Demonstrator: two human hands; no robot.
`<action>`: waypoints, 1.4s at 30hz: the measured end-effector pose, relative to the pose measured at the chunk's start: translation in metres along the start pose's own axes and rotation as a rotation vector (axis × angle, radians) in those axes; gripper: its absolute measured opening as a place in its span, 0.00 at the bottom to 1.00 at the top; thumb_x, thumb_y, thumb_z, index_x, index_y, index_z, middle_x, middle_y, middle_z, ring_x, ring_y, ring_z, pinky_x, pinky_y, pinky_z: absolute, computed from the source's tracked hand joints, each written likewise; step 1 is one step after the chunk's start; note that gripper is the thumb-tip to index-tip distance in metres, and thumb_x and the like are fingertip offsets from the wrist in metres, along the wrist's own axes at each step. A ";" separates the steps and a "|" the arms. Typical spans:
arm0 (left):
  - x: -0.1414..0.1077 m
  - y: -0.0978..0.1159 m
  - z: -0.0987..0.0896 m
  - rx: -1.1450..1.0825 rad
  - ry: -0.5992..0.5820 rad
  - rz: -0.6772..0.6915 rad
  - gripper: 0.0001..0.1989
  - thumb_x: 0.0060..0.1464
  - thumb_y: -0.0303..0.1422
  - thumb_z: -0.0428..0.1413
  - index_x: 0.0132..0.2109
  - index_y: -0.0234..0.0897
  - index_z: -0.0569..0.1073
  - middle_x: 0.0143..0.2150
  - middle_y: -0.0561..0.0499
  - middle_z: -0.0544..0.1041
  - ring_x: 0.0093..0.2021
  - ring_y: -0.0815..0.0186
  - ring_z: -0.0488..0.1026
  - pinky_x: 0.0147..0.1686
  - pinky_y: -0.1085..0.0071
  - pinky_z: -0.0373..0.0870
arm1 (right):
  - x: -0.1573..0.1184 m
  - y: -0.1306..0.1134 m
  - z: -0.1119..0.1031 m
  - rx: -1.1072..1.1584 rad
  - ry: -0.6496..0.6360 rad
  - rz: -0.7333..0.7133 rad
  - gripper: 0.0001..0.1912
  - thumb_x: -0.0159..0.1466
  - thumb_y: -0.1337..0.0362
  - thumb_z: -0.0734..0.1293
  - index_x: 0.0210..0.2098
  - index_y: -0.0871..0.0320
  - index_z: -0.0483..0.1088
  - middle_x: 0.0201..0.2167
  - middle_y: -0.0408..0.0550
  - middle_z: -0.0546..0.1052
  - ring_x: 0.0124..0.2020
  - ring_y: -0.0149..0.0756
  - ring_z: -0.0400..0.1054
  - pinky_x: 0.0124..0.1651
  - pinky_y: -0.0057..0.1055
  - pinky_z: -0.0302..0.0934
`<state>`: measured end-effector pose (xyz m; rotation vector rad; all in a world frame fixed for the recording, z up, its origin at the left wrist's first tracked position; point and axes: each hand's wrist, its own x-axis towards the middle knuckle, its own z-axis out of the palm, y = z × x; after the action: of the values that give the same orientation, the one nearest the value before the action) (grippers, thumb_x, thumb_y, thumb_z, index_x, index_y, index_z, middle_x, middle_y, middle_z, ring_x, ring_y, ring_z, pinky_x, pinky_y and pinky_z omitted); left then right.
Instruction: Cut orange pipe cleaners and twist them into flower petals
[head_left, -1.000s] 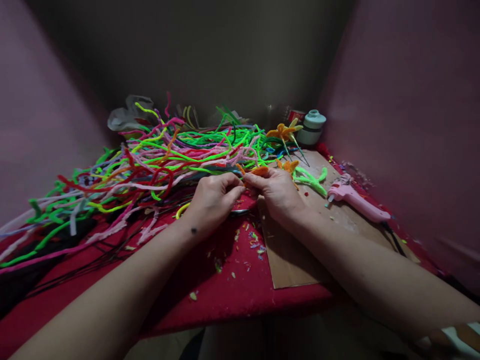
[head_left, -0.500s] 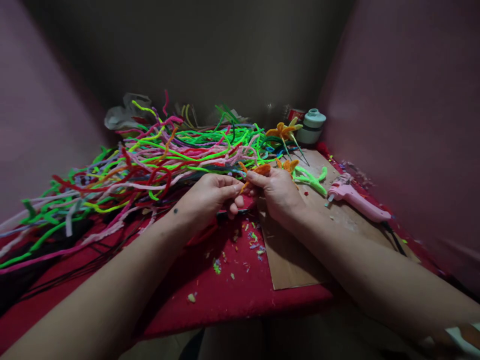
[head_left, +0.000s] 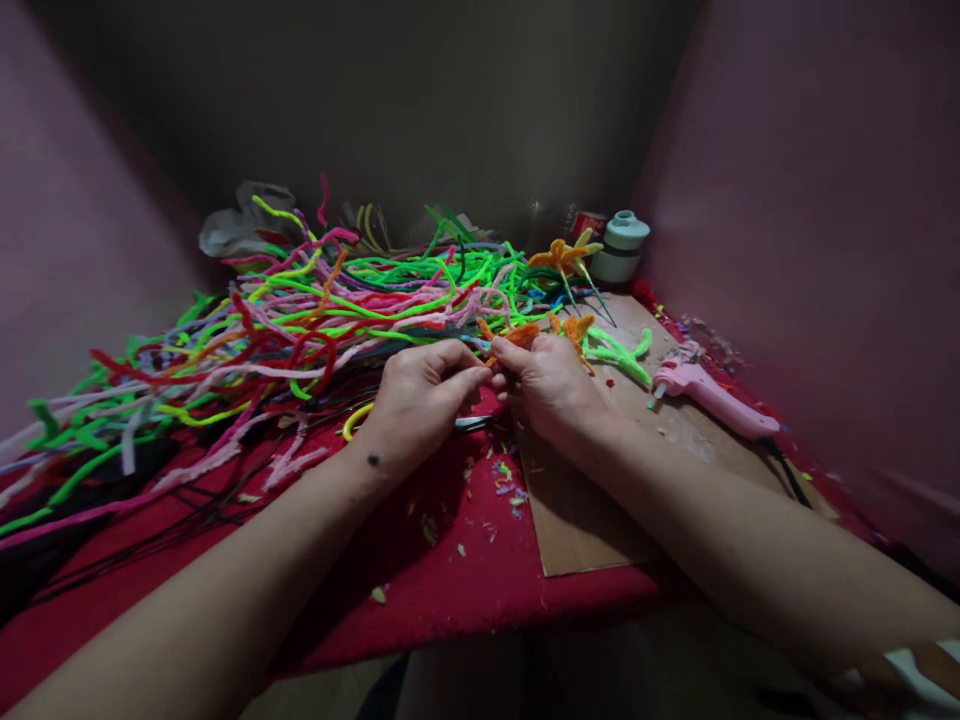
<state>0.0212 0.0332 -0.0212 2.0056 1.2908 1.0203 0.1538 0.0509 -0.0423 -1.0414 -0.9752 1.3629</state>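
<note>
My right hand [head_left: 551,385] pinches a fuzzy orange piece [head_left: 521,336] between thumb and fingers. Close beside it, my left hand [head_left: 427,395] has its thumb and index finger pressed together at the piece's lower left end. The fingertips of both hands nearly meet. Just behind my right hand, an orange fuzzy flower shape [head_left: 576,330] lies on the cardboard [head_left: 585,530], with bright green fuzzy strips [head_left: 619,355] to its right. Scissors [head_left: 474,424] lie on the red cloth beneath my hands, partly hidden by my left hand.
A heap of coloured pipe cleaners [head_left: 360,300] spreads across the back and left. A pink glue gun [head_left: 712,398] rests on the cardboard at right. Orange and yellow flowers on stems [head_left: 562,258] stand near a pale green-lidded container [head_left: 621,248]. Scraps dot the red cloth [head_left: 435,610].
My left hand has turned, its fingers now curled under and its thumb along the top at the orange piece. The scissors show more beneath it. The view has shifted slightly.
</note>
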 end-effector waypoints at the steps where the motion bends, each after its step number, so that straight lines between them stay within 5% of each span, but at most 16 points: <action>1: -0.001 0.001 0.001 -0.057 0.011 -0.032 0.08 0.51 0.32 0.54 0.27 0.34 0.72 0.20 0.55 0.70 0.21 0.72 0.62 0.22 0.76 0.57 | 0.000 -0.001 0.001 0.024 0.013 0.009 0.12 0.59 0.65 0.65 0.20 0.61 0.65 0.13 0.40 0.66 0.13 0.23 0.58 0.18 0.23 0.53; 3: -0.003 0.002 0.004 -0.057 0.064 -0.005 0.07 0.50 0.32 0.55 0.27 0.35 0.72 0.22 0.55 0.72 0.22 0.72 0.64 0.23 0.76 0.59 | -0.002 -0.001 0.004 0.074 0.024 0.003 0.12 0.59 0.67 0.65 0.20 0.61 0.64 0.13 0.40 0.66 0.13 0.23 0.57 0.18 0.23 0.53; 8: -0.008 -0.006 0.006 0.292 0.206 0.380 0.08 0.51 0.30 0.54 0.25 0.35 0.70 0.21 0.55 0.70 0.22 0.72 0.64 0.26 0.75 0.58 | -0.005 0.002 0.004 0.124 -0.038 -0.076 0.10 0.56 0.67 0.67 0.20 0.61 0.64 0.13 0.38 0.65 0.13 0.23 0.58 0.18 0.23 0.53; 10: -0.008 -0.007 0.006 0.336 0.207 0.425 0.10 0.51 0.31 0.54 0.23 0.36 0.68 0.20 0.55 0.69 0.21 0.72 0.63 0.25 0.74 0.57 | -0.006 0.003 0.004 0.135 -0.044 -0.086 0.10 0.55 0.67 0.67 0.20 0.61 0.64 0.14 0.38 0.65 0.13 0.23 0.58 0.18 0.23 0.53; 13: -0.005 -0.004 0.005 0.213 0.159 0.235 0.10 0.50 0.32 0.55 0.23 0.36 0.68 0.20 0.54 0.69 0.21 0.72 0.63 0.24 0.74 0.57 | -0.007 0.000 0.003 0.105 -0.010 -0.057 0.09 0.56 0.66 0.66 0.21 0.60 0.64 0.14 0.38 0.65 0.14 0.23 0.58 0.18 0.23 0.53; 18: 0.000 0.004 0.007 -0.335 -0.041 -0.294 0.13 0.46 0.34 0.57 0.20 0.37 0.62 0.14 0.59 0.61 0.14 0.75 0.52 0.16 0.75 0.48 | -0.009 -0.006 0.003 -0.006 0.025 -0.092 0.08 0.57 0.66 0.64 0.23 0.60 0.65 0.16 0.39 0.66 0.16 0.24 0.58 0.21 0.24 0.55; 21: 0.001 0.004 0.007 -0.574 -0.151 -0.459 0.14 0.42 0.34 0.58 0.19 0.37 0.61 0.12 0.59 0.60 0.11 0.76 0.50 0.14 0.75 0.46 | -0.008 -0.004 0.002 -0.057 0.011 -0.172 0.08 0.56 0.66 0.65 0.22 0.60 0.64 0.17 0.40 0.67 0.18 0.25 0.59 0.22 0.25 0.56; 26: 0.000 0.006 0.006 -0.517 -0.121 -0.321 0.14 0.43 0.34 0.59 0.20 0.36 0.61 0.13 0.60 0.59 0.14 0.77 0.51 0.16 0.76 0.47 | -0.004 0.001 0.003 0.023 0.004 -0.133 0.08 0.55 0.64 0.66 0.22 0.59 0.63 0.16 0.38 0.65 0.17 0.24 0.58 0.21 0.25 0.55; 32: -0.003 0.007 0.006 -0.110 0.007 -0.097 0.13 0.45 0.35 0.58 0.20 0.35 0.64 0.17 0.59 0.60 0.19 0.75 0.53 0.19 0.76 0.50 | -0.002 0.001 0.003 0.107 -0.012 -0.088 0.09 0.54 0.66 0.67 0.20 0.60 0.64 0.15 0.39 0.66 0.16 0.24 0.58 0.20 0.24 0.54; 38: 0.004 0.003 0.000 -0.243 -0.156 -0.300 0.14 0.47 0.38 0.56 0.21 0.36 0.63 0.14 0.58 0.62 0.15 0.74 0.55 0.17 0.76 0.51 | 0.004 -0.001 -0.003 0.127 -0.075 -0.027 0.09 0.53 0.68 0.68 0.20 0.61 0.65 0.15 0.40 0.68 0.15 0.24 0.60 0.20 0.23 0.54; 42: 0.010 0.003 -0.007 -0.252 -0.186 -0.267 0.13 0.43 0.38 0.60 0.33 0.33 0.71 0.25 0.53 0.72 0.24 0.70 0.66 0.22 0.75 0.60 | 0.008 0.000 -0.004 0.194 -0.163 0.014 0.08 0.56 0.67 0.65 0.22 0.62 0.66 0.15 0.42 0.69 0.15 0.26 0.61 0.21 0.25 0.57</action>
<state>0.0198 0.0417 -0.0118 1.6460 1.2234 0.8057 0.1581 0.0589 -0.0436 -0.8028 -0.9338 1.5398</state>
